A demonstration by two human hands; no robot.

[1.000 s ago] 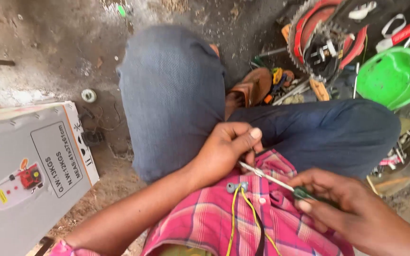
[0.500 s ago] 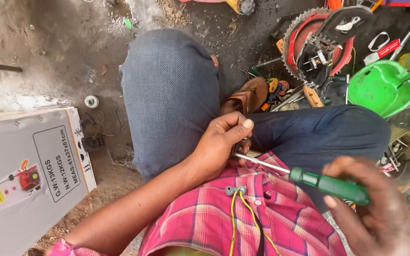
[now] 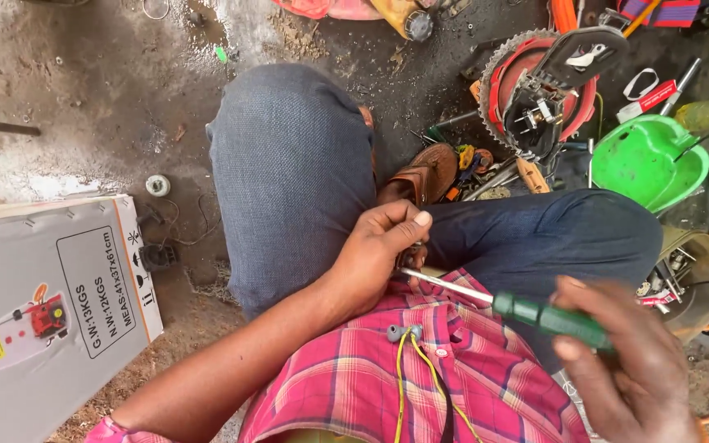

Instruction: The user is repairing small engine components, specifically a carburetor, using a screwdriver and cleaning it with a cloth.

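Note:
My left hand (image 3: 379,246) is closed around a small part held against my lap, between my knees; the part itself is mostly hidden by the fingers. My right hand (image 3: 629,361) grips a green-handled screwdriver (image 3: 535,312), whose metal shaft points left with its tip at the part under my left fingers. Yellow and black wires with a small grey plug (image 3: 403,335) hang on my pink checked shirt (image 3: 387,377), just below the screwdriver.
A grey cardboard box (image 3: 43,312) lies at the left on the dirt floor. A toothed red machine part (image 3: 539,90), a green plastic bowl (image 3: 645,164), loose tools and a brown sandal (image 3: 428,172) crowd the ground at the upper right.
My right hand has slid back to the right along the screwdriver, showing its green handle. My left hand has stayed closed on the part in my lap.

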